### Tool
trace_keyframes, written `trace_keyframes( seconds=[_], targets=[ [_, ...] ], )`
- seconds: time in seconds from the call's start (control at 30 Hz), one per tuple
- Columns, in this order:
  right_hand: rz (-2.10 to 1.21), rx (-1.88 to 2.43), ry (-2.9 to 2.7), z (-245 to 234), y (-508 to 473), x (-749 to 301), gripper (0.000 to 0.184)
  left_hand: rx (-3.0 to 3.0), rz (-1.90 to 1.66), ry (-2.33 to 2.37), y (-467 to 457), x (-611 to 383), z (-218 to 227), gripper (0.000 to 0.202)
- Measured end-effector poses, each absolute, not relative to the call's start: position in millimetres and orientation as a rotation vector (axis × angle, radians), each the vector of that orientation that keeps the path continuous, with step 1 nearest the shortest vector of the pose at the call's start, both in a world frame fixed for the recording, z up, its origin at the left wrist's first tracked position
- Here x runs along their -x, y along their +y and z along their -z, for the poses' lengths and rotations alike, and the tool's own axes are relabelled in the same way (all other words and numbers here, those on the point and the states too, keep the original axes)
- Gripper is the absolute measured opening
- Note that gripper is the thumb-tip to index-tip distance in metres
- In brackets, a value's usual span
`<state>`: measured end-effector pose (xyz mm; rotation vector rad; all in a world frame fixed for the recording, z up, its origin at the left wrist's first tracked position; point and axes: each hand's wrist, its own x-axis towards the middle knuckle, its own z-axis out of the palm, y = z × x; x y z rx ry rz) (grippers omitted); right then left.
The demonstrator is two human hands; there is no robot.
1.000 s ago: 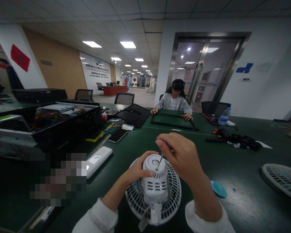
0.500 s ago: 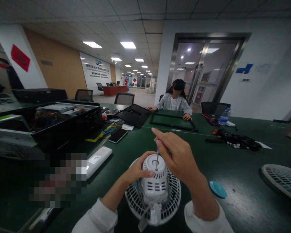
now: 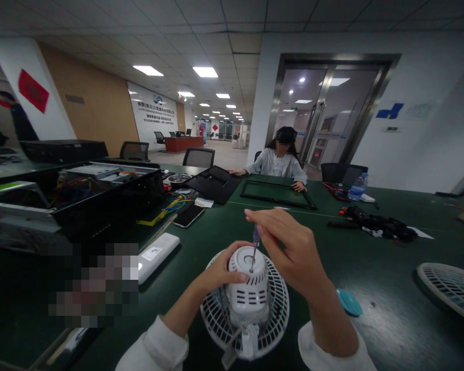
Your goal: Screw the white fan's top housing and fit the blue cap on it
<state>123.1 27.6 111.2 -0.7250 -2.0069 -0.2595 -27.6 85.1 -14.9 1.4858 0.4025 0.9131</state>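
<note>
A small white fan lies face down on the green table, its motor housing [image 3: 248,288] pointing up above the round rear grille [image 3: 272,319]. My left hand [image 3: 218,273] grips the housing from the left side. My right hand [image 3: 290,250] is closed round a thin screwdriver [image 3: 254,250] with a bluish handle. The screwdriver stands nearly upright, its tip resting on the top of the housing.
A teal disc [image 3: 348,302] lies right of the fan, and another fan grille [image 3: 448,288] sits at the far right. A white remote-like box [image 3: 156,255], a phone [image 3: 188,215] and an open black case [image 3: 81,198] are on the left. A person [image 3: 280,157] sits across the table with a black frame [image 3: 277,194].
My right hand has shifted slightly and turned the screwdriver, its fingers regripping the handle. The left hand stays on the housing. The person opposite moved one hand outward.
</note>
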Motion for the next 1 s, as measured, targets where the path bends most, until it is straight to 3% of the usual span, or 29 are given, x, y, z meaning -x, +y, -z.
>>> trace_keyframes(
  seconds=[0.13, 0.33, 0.47, 0.67, 0.8, 0.87, 1.0],
  targets=[
    [0.333, 0.759, -1.976, -111.0, 27.8, -123.9, 0.013, -1.464, -0.902, 0.395, 85.6, 27.6, 16.5, 0.072],
    [0.194, 0.729, -2.024, -111.2, 26.0, -125.8, 0.028, -1.465, -0.912, 0.398, 86.0, 27.0, 17.4, 0.072],
    [0.294, 0.759, -2.003, -112.2, 23.4, -125.6, 0.016, -1.472, -0.912, 0.39, 86.2, 27.2, 17.7, 0.073],
    [0.176, 0.712, -2.06, -112.1, 24.3, -125.7, 0.03, -1.483, -0.927, 0.371, 86.2, 27.5, 18.7, 0.071],
    [0.312, 0.744, -2.018, -110.4, 26.0, -123.9, 0.02, -1.473, -0.923, 0.405, 86.5, 27.1, 18.8, 0.073],
    [0.341, 0.782, -2.012, -110.4, 25.7, -123.1, 0.024, -1.467, -0.919, 0.408, 86.4, 26.8, 17.7, 0.073],
    [0.15, 0.708, -2.08, -112.0, 24.0, -123.8, 0.034, -1.495, -0.927, 0.401, 85.9, 26.9, 15.8, 0.072]
  ],
)
